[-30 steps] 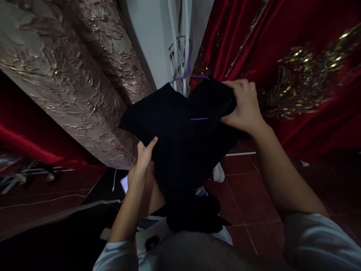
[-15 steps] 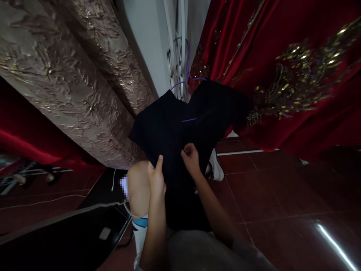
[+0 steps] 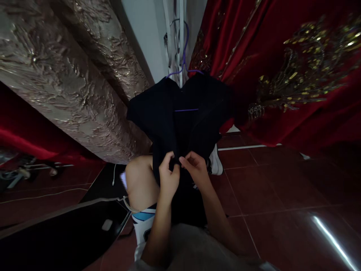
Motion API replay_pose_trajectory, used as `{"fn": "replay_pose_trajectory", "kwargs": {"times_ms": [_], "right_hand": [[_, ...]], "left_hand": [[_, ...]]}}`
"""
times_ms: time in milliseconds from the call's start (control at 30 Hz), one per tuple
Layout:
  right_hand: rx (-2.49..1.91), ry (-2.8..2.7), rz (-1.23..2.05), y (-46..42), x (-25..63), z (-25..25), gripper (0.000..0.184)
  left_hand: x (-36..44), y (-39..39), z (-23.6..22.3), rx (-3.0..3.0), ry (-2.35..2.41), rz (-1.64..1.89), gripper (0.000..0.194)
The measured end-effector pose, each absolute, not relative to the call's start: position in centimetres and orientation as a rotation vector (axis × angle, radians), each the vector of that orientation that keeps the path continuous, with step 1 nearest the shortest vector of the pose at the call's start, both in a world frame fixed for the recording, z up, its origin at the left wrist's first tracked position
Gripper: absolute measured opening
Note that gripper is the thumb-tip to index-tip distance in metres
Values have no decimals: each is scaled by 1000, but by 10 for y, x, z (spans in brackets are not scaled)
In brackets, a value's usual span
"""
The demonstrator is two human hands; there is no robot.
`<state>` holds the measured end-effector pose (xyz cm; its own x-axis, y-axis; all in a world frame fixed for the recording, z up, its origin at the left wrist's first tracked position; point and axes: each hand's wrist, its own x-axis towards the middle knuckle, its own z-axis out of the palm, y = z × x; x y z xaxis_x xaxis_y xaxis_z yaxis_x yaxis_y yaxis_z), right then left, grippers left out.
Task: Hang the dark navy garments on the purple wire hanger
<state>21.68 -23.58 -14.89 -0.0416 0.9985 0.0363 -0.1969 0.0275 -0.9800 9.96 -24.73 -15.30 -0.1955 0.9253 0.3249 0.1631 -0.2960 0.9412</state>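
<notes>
A dark, short-sleeved garment (image 3: 158, 109), probably a shirt, hangs from a purple hanger (image 3: 184, 62) with its front parted at the neck. The hanger's lower bar shows inside the opening. My left hand (image 3: 169, 175) pinches the garment's front edge between thumb and fingers. Close beside it, my right hand (image 3: 196, 169) pinches the facing edge, fingertips nearly meeting those of the left. Whatever small part lies between the fingertips is too dark to make out. Cloth below the hands drapes over my lap.
White metal scrollwork (image 3: 177, 41) stands behind the hanger. An embossed beige curtain (image 3: 70, 86) is at left, red cloth with gold sequins (image 3: 310, 75) at right. A black surface (image 3: 64, 237) with a cable lies lower left. Red tiles (image 3: 270, 188) cover the floor.
My right hand has left the garment's right sleeve and come to the front middle. My left hand has moved down and inward, and both now pinch the front edges together.
</notes>
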Motion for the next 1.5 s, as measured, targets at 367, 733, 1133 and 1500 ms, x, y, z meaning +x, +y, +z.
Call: {"fn": "replay_pose_trajectory", "kwargs": {"times_ms": [367, 733, 1133, 1500], "right_hand": [[-883, -1113, 1394, -239, 223, -141, 29], [-1003, -1098, 1363, -200, 225, -103, 29], [-959, -998, 1373, -206, 221, -124, 23], [-850, -1019, 1046, -122, 235, -41, 25]], "left_hand": [[106, -248, -145, 1357, 1258, 1530, 6], [112, -225, -153, 1483, 1280, 1517, 12], [116, -211, -151, 1573, 1273, 1718, 8], [122, -195, -187, 1680, 1400, 1530, 6]]}}
